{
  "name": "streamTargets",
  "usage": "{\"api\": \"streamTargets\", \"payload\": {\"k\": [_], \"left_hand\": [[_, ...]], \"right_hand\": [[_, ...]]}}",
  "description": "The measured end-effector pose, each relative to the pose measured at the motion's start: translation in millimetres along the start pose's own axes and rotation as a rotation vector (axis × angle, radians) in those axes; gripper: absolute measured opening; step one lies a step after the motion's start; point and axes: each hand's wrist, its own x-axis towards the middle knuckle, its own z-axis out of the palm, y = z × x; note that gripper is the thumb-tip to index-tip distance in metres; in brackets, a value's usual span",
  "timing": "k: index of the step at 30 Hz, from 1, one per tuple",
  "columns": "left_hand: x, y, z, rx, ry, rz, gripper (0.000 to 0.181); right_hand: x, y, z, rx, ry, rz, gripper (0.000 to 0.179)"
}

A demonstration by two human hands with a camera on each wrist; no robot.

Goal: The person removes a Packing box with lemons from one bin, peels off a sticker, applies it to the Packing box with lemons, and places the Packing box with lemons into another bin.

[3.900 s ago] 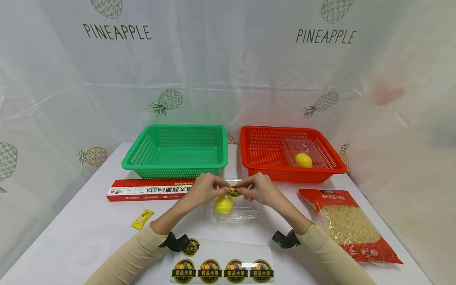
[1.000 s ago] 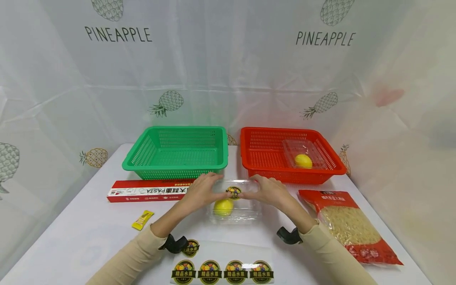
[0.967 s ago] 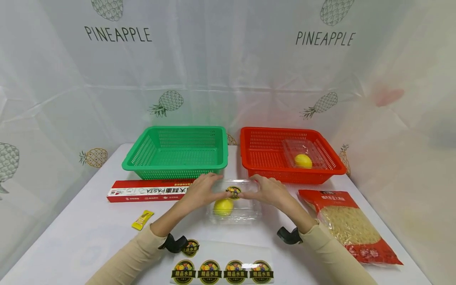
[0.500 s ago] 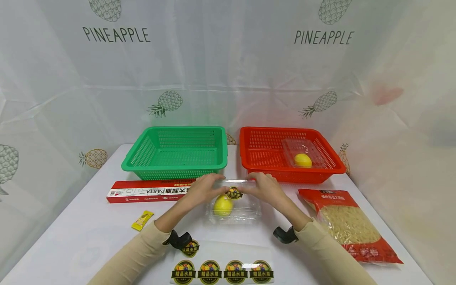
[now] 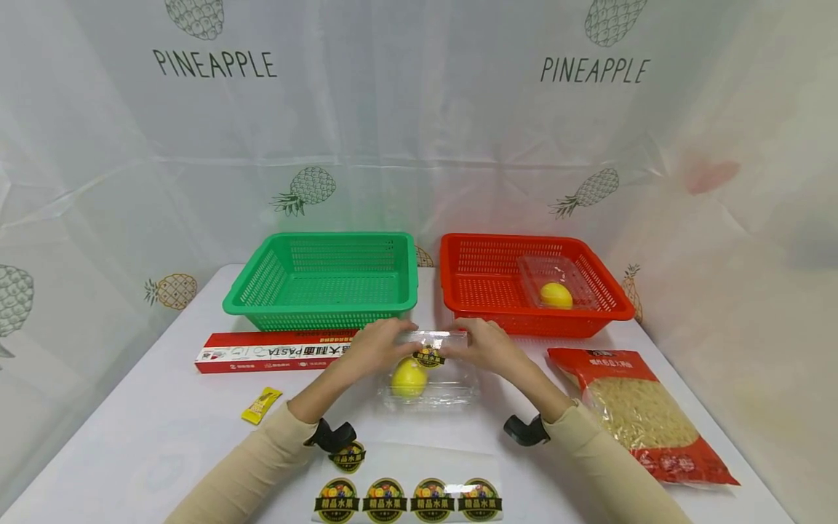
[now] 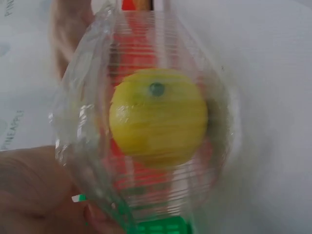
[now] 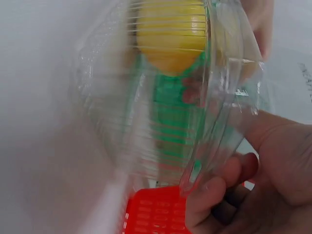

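A clear plastic clamshell box (image 5: 452, 391) is held between both hands in the head view, with a round yellow fruit (image 5: 409, 378) inside at its left. On the lid, near the far edge, lies a round black-and-gold sticker (image 5: 428, 356). My left hand (image 5: 373, 351) grips the box's left far corner, its thumb by the sticker. At the right far corner, my right hand (image 5: 489, 351) has its thumb on the lid beside the sticker. The right wrist view shows the right fingers (image 7: 207, 197) curled against the box's edge. Most left fingers are hidden in the left wrist view.
Behind the box stand a green basket (image 5: 321, 309) and a red basket (image 5: 481, 287) holding another boxed yellow fruit (image 5: 556, 295). A pasta box (image 5: 262, 353) and yellow packet (image 5: 262, 405) lie left, a pasta bag (image 5: 644, 415) right. A sticker sheet (image 5: 419, 462) lies in front.
Earlier both hands pinched the sticker by its edges; now it lies on the lid. The fingers have spread to the box's far corners, and the thumbs have shifted slightly about the sticker.
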Motion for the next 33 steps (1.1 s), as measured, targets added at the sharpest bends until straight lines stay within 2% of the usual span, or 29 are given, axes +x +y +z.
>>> {"api": "streamTargets", "payload": {"k": [5,9,14,18,21,25,27,33], "left_hand": [[-3.2,-1.3,-7.7,-0.083,-0.120,-0.006,0.063],[-5.7,-0.6,-8.0,-0.078,-0.151,-0.010,0.076],[-5.1,-3.5,-4.7,-0.047,-0.128,-0.001,0.081],[-4.7,-8.6,-4.4,-0.090,-0.128,0.008,0.078],[-3.4,-12.7,-4.5,-0.120,-0.127,0.047,0.074],[-1.5,-14.3,-3.0,-0.129,-0.098,0.080,0.064],[-0.6,-12.2,-1.2,-0.105,-0.066,0.077,0.057],[2.8,1.4,3.0,0.062,0.034,0.022,0.045]], "right_hand": [[-3.9,-0.8,-0.7,-0.014,-0.022,-0.009,0.064],[-5.8,-6.9,3.0,-0.062,-0.010,0.028,0.077],[-5.5,-8.5,3.9,-0.067,-0.012,0.032,0.082],[-3.8,-2.5,0.8,-0.024,-0.030,-0.017,0.070],[-2.0,1.2,-1.4,-0.004,-0.041,-0.057,0.061],[0.3,2.2,-0.7,0.015,-0.014,-0.067,0.050],[1.4,1.5,1.6,0.006,0.013,-0.043,0.047],[3.6,-3.9,7.9,-0.074,0.075,0.036,0.049]]}}
